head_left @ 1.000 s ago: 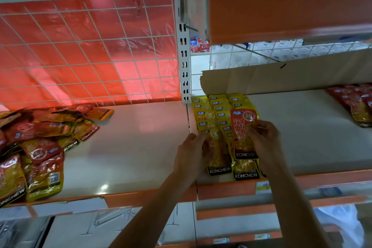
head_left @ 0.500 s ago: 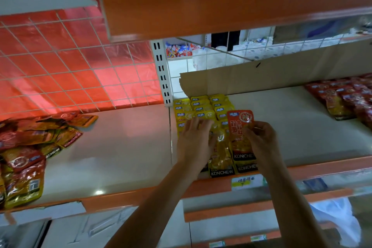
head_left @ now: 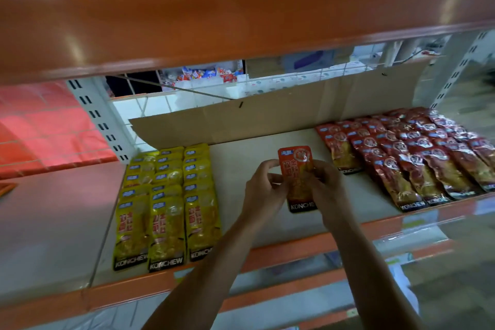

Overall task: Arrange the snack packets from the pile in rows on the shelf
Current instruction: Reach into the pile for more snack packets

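An orange-red snack packet (head_left: 295, 166) hangs above the white shelf (head_left: 241, 158), near its middle. My left hand (head_left: 263, 190) pinches its left edge and my right hand (head_left: 328, 185) grips its right side. Left of my hands lie three rows of yellow packets (head_left: 166, 203), overlapping from back to front. To the right, several rows of dark red packets (head_left: 407, 158) fill the shelf up to its right end. The loose pile of packets is out of view.
An orange shelf board (head_left: 214, 13) hangs low overhead. A brown cardboard sheet (head_left: 281, 112) stands along the back of the shelf. A white slotted upright (head_left: 99, 118) and a red wire-grid backing (head_left: 40, 128) are at the left. The shelf's orange front lip (head_left: 281, 252) runs below my forearms.
Both hands have moved right, away from the yellow rows, carrying the orange-red packet to the bare middle of the shelf. The view has swung right, so the pile is gone and the red rows show.
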{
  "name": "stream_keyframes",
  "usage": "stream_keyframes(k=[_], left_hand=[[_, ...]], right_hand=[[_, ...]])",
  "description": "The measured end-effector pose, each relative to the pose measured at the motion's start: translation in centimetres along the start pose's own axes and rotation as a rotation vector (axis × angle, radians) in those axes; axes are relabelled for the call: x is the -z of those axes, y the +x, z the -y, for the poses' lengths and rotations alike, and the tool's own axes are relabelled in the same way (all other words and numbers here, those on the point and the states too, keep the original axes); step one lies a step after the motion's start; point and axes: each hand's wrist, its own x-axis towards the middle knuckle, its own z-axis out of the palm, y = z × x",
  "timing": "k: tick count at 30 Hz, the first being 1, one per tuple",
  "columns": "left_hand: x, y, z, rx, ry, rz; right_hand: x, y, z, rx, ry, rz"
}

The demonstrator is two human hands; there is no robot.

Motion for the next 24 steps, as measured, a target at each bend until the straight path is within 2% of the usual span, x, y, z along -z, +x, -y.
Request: stream_keyframes(k=[4, 7, 11, 16, 24], left_hand=[[-3.9, 1.8, -0.5, 0.099, -0.096, 0.015], [-6.4, 3.4, -0.5, 0.165, -0.084, 0.009], [-9.5, 5.2, -0.6, 0.204, -0.039, -0.008], [-12.4, 6.5, -1.1, 0.234, -0.010, -0.020], [-14.0, 8.1, -1.8, 0.223, 0.129, -0.049]], right_hand=[[3.4, 1.9, -1.0, 0.020, -0.164, -0.068], [5.8, 3.6, -1.8, 0.067, -0.412, -0.181], [8.1, 5.3, -3.2, 0.105, -0.597, -0.240], [9.5, 6.5, -4.3, 0.154, -0.674, -0.281], [10.2, 7.8, -5.2, 0.194, -0.701, -0.249]])
